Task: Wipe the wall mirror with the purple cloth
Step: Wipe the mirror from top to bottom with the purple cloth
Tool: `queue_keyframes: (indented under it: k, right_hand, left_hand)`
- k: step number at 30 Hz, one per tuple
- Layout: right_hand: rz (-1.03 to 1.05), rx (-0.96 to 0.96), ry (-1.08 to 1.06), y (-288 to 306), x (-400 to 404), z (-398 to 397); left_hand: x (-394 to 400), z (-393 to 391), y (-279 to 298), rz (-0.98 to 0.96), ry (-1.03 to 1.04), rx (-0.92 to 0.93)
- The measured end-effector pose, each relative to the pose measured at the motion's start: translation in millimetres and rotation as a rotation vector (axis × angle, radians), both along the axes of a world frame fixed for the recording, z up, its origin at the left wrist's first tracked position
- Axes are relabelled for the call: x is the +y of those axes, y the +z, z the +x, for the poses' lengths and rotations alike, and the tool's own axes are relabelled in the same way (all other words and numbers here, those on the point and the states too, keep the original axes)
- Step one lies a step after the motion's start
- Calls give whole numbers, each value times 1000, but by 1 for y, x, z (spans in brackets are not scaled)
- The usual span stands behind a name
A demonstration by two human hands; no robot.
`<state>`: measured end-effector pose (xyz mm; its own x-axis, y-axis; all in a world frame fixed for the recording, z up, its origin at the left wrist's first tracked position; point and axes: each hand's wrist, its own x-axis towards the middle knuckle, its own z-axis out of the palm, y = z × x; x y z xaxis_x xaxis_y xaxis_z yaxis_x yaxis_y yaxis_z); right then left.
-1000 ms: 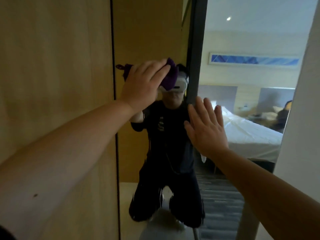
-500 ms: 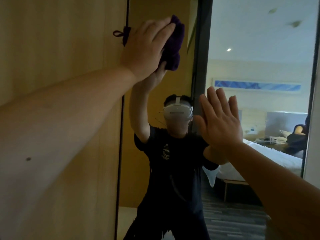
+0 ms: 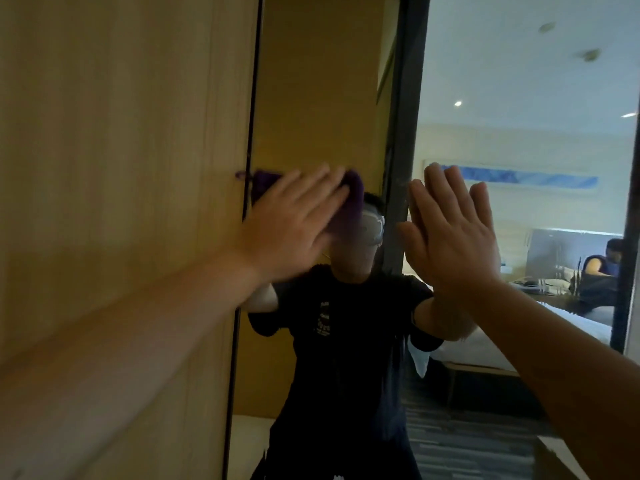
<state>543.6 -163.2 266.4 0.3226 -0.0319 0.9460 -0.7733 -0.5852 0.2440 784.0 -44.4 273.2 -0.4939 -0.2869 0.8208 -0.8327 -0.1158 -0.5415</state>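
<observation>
Where the head view looks straight at the wall mirror (image 3: 485, 81), which fills the middle and right of the frame, the left hand (image 3: 291, 230) sits just left of centre with its fingers straight and close together, pressing the purple cloth (image 3: 349, 206) flat against the glass. The cloth lies under that hand's fingers and palm; only its edges show, a bunched purple fold past the fingertips toward the centre of the frame and a strip with a small loop poking out above the knuckles, right at the mirror's dark left edge. The hand and cloth are blurred, so finer detail of the hold cannot be told. The right hand (image 3: 453, 237) is right of centre, level with the left one and near it but apart from the cloth; its fingers are straight, slightly spread and pointing up, palm toward the glass, holding nothing, and whether the palm truly touches the mirror cannot be told. A wood panel (image 3: 121, 168) fills the left of the frame beside the mirror. In the glass, a reflected person in a dark T-shirt (image 3: 346, 323) shows at centre, a white bed (image 3: 585, 327) at lower right, and a long blue picture (image 3: 526, 176) on the far wall at right.
</observation>
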Motion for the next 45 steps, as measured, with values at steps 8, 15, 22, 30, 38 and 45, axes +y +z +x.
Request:
queue_keyframes:
  k: [8, 15, 22, 30, 38, 45]
  right_hand:
    - [42, 23, 70, -4, 4, -9]
    - [111, -38, -32, -27, -6, -62]
    - [190, -54, -132, -35, -23, -74]
    - [165, -37, -180, -36, -28, -75]
    - [108, -55, -113, -39, -33, -76]
    - [53, -73, -10, -40, -36, -81]
  left_hand:
    - [4, -7, -226, 137, -7, -3]
    - [3, -7, -234, 112, -15, 45]
    - [9, -22, -176, 67, -109, 84]
    - [-1, -78, 80, -182, -75, 131]
    - [-45, -104, 105, -12, 115, 149]
    - [-41, -103, -69, 61, 102, -7]
